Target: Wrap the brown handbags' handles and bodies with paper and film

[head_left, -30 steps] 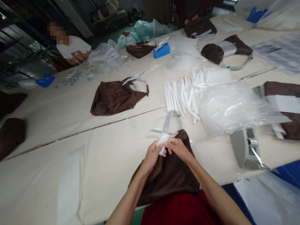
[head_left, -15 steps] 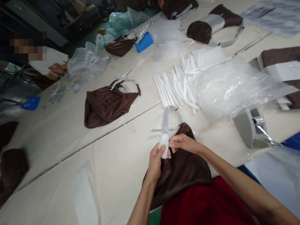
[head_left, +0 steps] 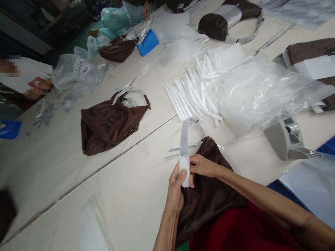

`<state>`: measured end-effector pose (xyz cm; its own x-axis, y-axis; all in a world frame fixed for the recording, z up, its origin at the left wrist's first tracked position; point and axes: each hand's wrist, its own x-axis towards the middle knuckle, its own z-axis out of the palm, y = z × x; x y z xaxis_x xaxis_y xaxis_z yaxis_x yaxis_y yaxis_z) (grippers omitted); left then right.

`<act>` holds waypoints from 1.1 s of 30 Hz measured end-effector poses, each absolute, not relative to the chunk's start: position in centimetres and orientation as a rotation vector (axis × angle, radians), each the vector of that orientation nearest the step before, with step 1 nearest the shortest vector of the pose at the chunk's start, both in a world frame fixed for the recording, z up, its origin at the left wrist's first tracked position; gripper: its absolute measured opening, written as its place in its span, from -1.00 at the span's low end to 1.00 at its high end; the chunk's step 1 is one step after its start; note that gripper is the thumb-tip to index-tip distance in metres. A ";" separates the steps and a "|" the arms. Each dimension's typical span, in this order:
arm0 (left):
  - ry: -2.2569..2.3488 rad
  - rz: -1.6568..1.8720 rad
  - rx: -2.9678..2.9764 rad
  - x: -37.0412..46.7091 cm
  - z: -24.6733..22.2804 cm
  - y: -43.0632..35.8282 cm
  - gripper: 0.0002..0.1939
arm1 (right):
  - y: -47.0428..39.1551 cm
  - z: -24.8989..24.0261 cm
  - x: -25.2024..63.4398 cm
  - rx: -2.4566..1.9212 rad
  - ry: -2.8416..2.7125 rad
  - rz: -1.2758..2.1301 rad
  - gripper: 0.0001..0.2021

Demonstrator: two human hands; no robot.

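Brown handbag (head_left: 214, 188)'s at the desk (head_left: 131, 195)'s near edge, left hand (head_left: 176, 193) pinching the white wrap (head_left: 184, 162) on its strap (head_left: 184, 139) between thumb and fingers. Right hand (head_left: 205, 165)'s fingers bunch at the wrap's right edge, can't tell if they're gripping. White foam tubes (head_left: 175, 101) lie just beyond.

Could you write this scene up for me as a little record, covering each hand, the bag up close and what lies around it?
Left hand: grips the white wrap on the strap, thumb on top
Right hand: fingertips at the wrap's right edge
Near bag: brown, strap looping away from the person
Beyond strap: white rods
To the right: clear plastic, grey dispenser
To the left: another brown bag
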<state>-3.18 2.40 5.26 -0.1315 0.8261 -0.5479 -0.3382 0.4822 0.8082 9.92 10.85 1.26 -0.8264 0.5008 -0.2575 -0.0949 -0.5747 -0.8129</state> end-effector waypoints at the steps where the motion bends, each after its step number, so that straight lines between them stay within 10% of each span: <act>1: 1.355 1.079 0.468 -3.4 5.1 2.4 -0.59 | 11.0 0.9 9.5 -0.704 -1.210 2.409 -0.84; 13: 1.631 1.336 0.471 -11.0 4.5 5.0 -0.28 | 13.8 0.7 10.0 -1.201 -1.199 1.987 -0.67; 22: 2.250 0.952 0.049 -17.8 2.3 -7.4 -0.37 | 7.3 -0.6 24.4 -1.837 -1.200 1.844 -0.52; 27: 2.139 0.936 0.283 -12.1 0.6 -10.2 -0.39 | 2.5 -2.4 22.0 -1.889 -1.444 1.746 -0.23; 33: 2.308 1.002 0.397 -15.0 0.5 -9.9 -0.47 | 3.6 -3.6 17.5 -1.640 -1.638 1.621 -0.32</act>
<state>-15.00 -9.94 0.48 -0.7842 0.4786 -0.3950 0.0384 0.6727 0.7389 17.49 3.64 -3.60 -0.2952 0.8319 -0.4698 0.4788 -0.2967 -0.8263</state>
